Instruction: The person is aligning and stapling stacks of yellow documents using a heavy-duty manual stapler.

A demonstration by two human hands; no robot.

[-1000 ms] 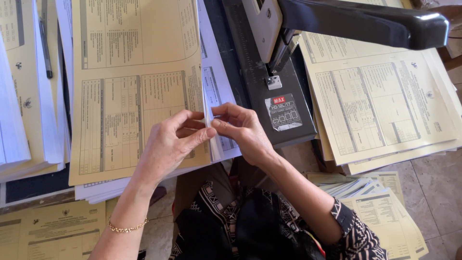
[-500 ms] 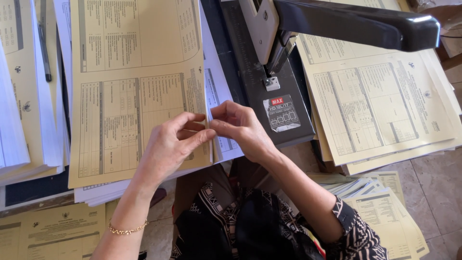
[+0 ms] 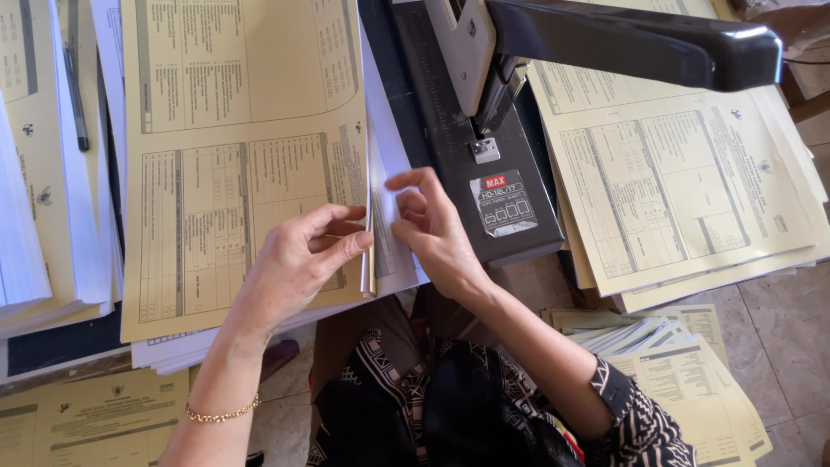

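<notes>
Here, fingers (image 3: 350, 246) pinching yellow form (image 3: 242, 164) edge

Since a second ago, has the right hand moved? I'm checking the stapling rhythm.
Barely: the right hand stays beside the black stapler's base, fingers now spread off the staple strip.

Left hand (image 3: 298, 259): thumb and fingers (image 3: 346, 246) pinching the right edge of a yellow printed form (image 3: 242, 156), lifting it slightly off the stack of white sheets (image 3: 389, 251) beneath. Gold bracelet (image 3: 220, 416) on the wrist.

Right hand (image 3: 432, 229): fingers curled, resting on the white sheets just beside the form's lifted edge, close to the left hand.

Heavy-duty black stapler (image 3: 493, 173): just right of both hands, long handle (image 3: 631, 43) raised.

Yellow forms, second pile (image 3: 692, 190): right of the stapler, fanned.

Pen (image 3: 76, 95): lying on the paper stack at far left.

Further yellow forms (image 3: 683, 372): lower right, on the tiled floor (image 3: 778, 311).
</notes>
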